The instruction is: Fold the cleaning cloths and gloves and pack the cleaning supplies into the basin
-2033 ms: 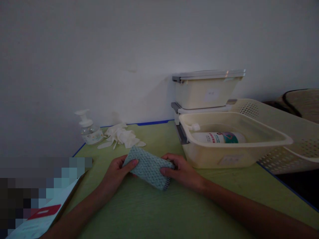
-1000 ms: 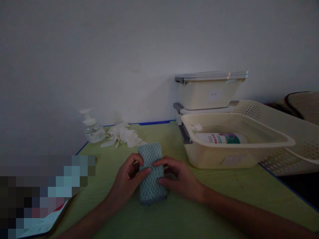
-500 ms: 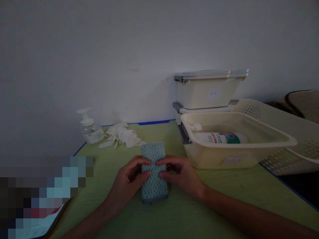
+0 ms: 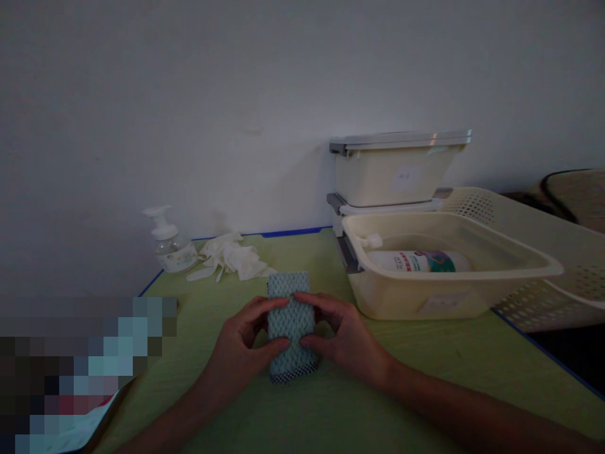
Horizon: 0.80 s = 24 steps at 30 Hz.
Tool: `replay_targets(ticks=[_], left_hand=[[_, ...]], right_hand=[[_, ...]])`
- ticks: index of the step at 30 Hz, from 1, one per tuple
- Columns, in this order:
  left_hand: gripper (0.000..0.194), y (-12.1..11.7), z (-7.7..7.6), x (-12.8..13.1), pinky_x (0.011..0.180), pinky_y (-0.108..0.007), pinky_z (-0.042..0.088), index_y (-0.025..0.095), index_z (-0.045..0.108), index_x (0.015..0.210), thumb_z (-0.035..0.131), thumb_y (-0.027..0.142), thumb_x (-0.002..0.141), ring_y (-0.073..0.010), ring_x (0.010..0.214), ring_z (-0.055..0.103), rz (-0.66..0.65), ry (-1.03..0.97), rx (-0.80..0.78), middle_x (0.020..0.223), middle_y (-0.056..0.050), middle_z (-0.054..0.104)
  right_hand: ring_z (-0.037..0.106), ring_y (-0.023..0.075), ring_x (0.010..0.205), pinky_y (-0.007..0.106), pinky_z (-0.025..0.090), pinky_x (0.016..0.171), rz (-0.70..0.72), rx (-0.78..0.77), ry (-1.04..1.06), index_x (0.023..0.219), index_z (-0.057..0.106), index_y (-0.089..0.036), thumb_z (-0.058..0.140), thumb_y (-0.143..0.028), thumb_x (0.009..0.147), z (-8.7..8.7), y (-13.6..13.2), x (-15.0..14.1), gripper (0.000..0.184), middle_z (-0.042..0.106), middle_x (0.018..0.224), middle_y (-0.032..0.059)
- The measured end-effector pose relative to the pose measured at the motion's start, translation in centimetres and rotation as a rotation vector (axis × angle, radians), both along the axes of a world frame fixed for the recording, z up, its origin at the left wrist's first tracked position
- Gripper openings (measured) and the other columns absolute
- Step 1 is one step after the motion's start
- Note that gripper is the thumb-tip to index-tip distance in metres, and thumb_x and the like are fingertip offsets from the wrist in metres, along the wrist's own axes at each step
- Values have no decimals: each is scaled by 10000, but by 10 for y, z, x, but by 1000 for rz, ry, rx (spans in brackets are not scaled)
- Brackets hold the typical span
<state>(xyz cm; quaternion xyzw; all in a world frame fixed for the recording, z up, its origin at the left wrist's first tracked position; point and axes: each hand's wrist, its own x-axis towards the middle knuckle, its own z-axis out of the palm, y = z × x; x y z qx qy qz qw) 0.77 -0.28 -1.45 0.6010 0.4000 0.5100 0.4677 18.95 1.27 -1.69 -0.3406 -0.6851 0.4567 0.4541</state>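
A folded teal waffle-weave cloth (image 4: 288, 328) with a dark checked hem at its near end lies lengthwise on the green table (image 4: 425, 372). My left hand (image 4: 246, 347) grips its left side, thumb on top and fingers curled at the edge. My right hand (image 4: 343, 340) grips the right side the same way. Both hands pinch the cloth near its middle, and the fingertips almost meet over it.
A cream tub (image 4: 449, 271) with a bottle (image 4: 416, 260) lying in it stands to the right, before two stacked lidded boxes (image 4: 397, 170) and a perforated basket (image 4: 543, 252). A pump bottle (image 4: 167, 243) and white gloves (image 4: 231, 258) sit at the back left by the wall.
The cloth, held crosswise two seconds ago, was turned lengthwise on the table. Since then my hands have closed in on its middle and the cloth looks shorter and more bunched.
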Motion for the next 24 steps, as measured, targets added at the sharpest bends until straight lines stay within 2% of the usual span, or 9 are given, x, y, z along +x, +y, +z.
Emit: replay_targets(ticks=[6,11,18,21,24], left_hand=[[489,-2,4,2,863,-353,458,212,657,1039,727,134,562,-253,1028,544,39,76,-21,1095,-79,599],[409,-2,5,3,880,-384,442,220,701,956,726,172,551,-262,988,557,137,179,5,1011,-70,641],[314,-5,7,7,772,-316,487,266,722,878,699,163,583,-219,852,596,233,341,125,874,-29,667],[322,-7,5,8,766,-295,480,281,704,914,669,152,622,-196,835,587,239,358,182,880,-17,646],[343,-8,3,7,703,-273,477,283,678,967,666,164,646,-167,744,552,261,383,242,805,-3,586]], right_hand=[[537,135,764,290,463,713,-72,162,-181,1148,584,-205,634,13,602,6,-3,-1,591,594,931,37],[556,162,819,304,453,734,-82,254,-257,1087,608,-202,603,12,616,8,-4,-2,518,608,930,48],[549,159,808,287,443,723,-54,293,-258,1012,629,-199,527,30,599,10,-3,-3,483,597,872,32],[534,150,773,275,436,701,-56,302,-274,991,630,-181,527,25,593,10,-3,-3,460,582,838,27],[517,143,739,265,428,676,-76,289,-294,980,628,-156,546,8,596,10,-2,-3,426,563,817,29]])
